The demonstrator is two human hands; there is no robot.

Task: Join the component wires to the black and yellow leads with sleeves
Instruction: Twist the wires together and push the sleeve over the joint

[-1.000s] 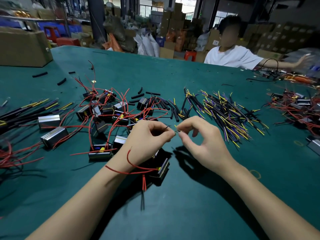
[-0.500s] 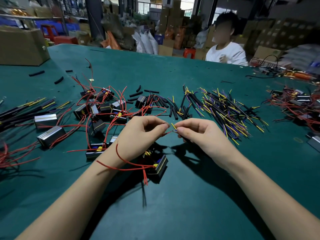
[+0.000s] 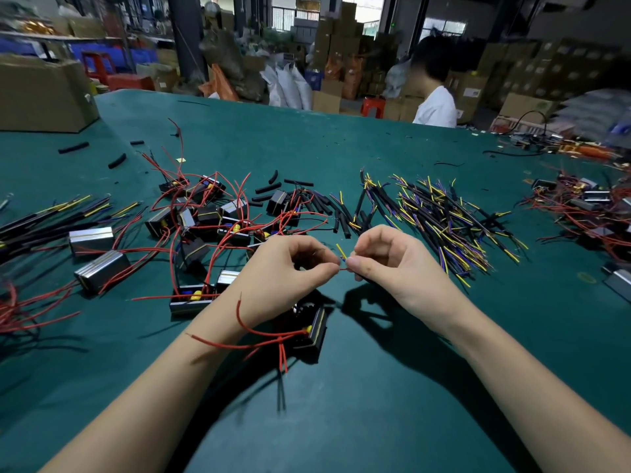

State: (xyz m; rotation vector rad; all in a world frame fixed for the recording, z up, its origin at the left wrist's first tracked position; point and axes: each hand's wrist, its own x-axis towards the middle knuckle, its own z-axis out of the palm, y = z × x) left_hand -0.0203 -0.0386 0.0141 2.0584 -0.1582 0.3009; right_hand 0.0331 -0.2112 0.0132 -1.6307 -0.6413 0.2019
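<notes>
On the green desk point(image 3: 375, 387), the left hand point(image 3: 286, 271) and right hand point(image 3: 392, 264) are now closing together since a second ago, fingers pinching a red component wire point(image 3: 336, 269) against the yellow lead point(image 3: 340, 250); the twist is probably beginning, above the near component point(image 3: 312, 331).

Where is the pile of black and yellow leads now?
The leads lie on the green table, right of centre, just beyond the right hand.
</notes>
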